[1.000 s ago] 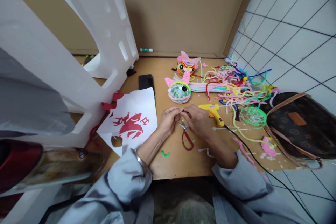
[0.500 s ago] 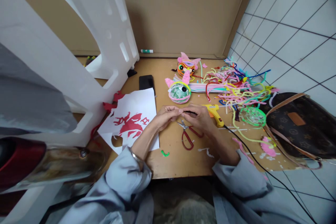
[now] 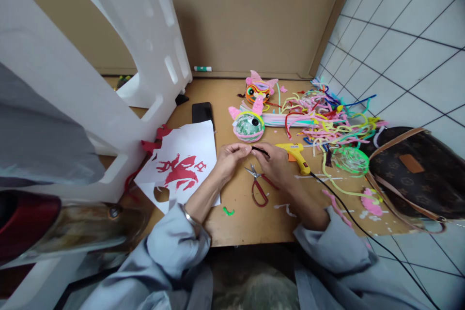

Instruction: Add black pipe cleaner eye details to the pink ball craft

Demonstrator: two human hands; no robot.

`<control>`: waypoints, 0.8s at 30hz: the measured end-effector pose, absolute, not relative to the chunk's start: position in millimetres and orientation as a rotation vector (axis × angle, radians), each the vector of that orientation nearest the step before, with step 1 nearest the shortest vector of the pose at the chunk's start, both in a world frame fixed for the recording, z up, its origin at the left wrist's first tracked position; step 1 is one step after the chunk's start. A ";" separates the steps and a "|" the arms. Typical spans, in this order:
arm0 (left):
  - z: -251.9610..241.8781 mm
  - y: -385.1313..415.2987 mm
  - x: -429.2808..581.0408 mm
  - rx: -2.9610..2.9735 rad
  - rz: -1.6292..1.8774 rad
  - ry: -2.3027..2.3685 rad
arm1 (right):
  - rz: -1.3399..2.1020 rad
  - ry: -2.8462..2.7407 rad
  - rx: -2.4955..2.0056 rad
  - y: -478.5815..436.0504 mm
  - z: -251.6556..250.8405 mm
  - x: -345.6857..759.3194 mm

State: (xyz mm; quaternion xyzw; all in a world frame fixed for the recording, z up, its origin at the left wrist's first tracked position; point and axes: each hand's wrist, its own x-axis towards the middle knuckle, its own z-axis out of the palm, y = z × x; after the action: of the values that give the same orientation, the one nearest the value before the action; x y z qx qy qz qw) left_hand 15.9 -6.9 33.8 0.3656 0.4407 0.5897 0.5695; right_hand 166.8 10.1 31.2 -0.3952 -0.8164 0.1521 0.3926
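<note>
A short black pipe cleaner [image 3: 260,151] runs between my two hands above the table. My left hand [image 3: 232,157] pinches its left end between thumb and finger. Closed round its other end is my right hand [image 3: 273,163]. Just below them lie red-handled scissors [image 3: 259,189] with the blades apart. Behind my hands sits a green-and-white ball head [image 3: 248,127] with pink ears, a yellow band and one black-and-white eye. An orange animal head [image 3: 258,93] with pink ears rests farther back. To the right of my right hand lies a yellow glue gun [image 3: 298,155].
White paper with a red cut-out pattern [image 3: 179,169] lies at left, a black phone [image 3: 202,113] behind it. Tangled coloured pipe cleaners [image 3: 334,123], a green mesh ball [image 3: 350,161] and a brown handbag [image 3: 417,174] fill the right. The glue gun's cord [image 3: 345,208] crosses the front right edge.
My right hand has turned and lowered slightly, and more of the black pipe cleaner shows between my hands. The things on the table stay where they were.
</note>
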 end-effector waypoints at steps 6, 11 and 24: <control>26.1 -7.6 24.1 0.810 1.491 1.102 | 0.066 -2.228 -1.038 4.5 30.4 164.9; 20.6 -8.0 22.1 0.984 1.440 1.179 | -0.098 -2.292 -1.044 5.9 30.0 167.2; 34.2 -6.8 7.8 1.235 1.297 1.127 | 0.128 -2.204 -0.875 18.7 31.7 175.9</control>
State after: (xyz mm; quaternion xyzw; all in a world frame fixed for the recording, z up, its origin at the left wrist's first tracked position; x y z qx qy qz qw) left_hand 7.8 -6.8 34.2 0.5086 0.4640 0.5343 0.4905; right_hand 175.9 18.7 31.7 -0.3417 -0.8607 0.0501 0.3741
